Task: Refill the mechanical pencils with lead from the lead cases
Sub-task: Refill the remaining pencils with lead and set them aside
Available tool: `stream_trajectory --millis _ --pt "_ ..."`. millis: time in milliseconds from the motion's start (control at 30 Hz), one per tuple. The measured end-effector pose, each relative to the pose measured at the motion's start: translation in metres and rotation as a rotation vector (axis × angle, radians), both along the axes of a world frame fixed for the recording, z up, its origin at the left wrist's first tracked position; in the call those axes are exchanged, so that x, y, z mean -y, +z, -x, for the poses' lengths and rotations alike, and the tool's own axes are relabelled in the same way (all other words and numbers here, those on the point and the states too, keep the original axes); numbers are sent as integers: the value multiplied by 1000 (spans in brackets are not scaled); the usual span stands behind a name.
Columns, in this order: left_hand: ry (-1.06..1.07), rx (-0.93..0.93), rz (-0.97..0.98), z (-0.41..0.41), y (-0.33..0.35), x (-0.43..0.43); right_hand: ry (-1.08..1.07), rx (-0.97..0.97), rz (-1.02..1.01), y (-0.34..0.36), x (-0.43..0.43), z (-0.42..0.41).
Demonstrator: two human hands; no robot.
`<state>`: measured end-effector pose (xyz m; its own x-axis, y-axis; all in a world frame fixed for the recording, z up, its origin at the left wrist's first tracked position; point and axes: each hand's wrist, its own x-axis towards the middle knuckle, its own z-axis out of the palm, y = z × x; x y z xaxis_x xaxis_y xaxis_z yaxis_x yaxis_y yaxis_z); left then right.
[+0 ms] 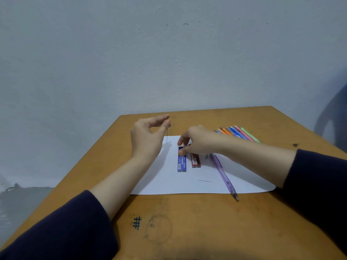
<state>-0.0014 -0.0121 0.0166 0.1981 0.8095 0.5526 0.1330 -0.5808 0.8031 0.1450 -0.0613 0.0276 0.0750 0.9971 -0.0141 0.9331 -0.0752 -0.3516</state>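
Note:
My left hand [148, 134] is raised over the white paper sheet [169, 181] and pinches a thin pencil lead [167, 137] that hangs straight down. My right hand [197, 141] reaches across and grips the top end of the blue lead case [182, 162], thumb on its upper part. A red lead case [195, 161] lies just right of it, partly under my hand. A purple mechanical pencil [224, 175] lies diagonally on the paper, tip toward me. One loose lead [205, 181] lies flat on the paper.
A bundle of coloured mechanical pencils [238, 134] lies at the back right of the brown wooden table [187, 222]. A grey wall stands right behind the table. A small grey piece [206, 156] lies beside the red case.

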Motion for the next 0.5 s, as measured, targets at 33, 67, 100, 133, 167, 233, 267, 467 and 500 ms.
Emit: stream_trajectory --millis 33,67,100,133,167,233,267,467,500 --pt "-5 -1 4 0 0 0 -7 -23 -24 1 1 -1" --pt "-7 -2 5 -1 0 1 -10 -41 -52 2 4 -2" --pt "-9 -3 5 -1 0 1 -14 -57 -79 4 6 -3" --pt "-9 -4 3 -1 0 2 -17 -76 -101 6 9 -4" --pt "-9 -6 3 -1 1 2 -18 -93 -122 9 13 -6" --pt "-7 -8 8 -1 0 3 -18 -106 -160 13 22 -8" --pt "-6 -7 13 -1 0 3 -18 -105 -175 14 27 -9" --pt "-20 27 52 -3 -3 4 -57 -30 -209 13 63 -19" --pt "-25 33 61 -4 -2 5 -74 -10 -205 12 68 -21"
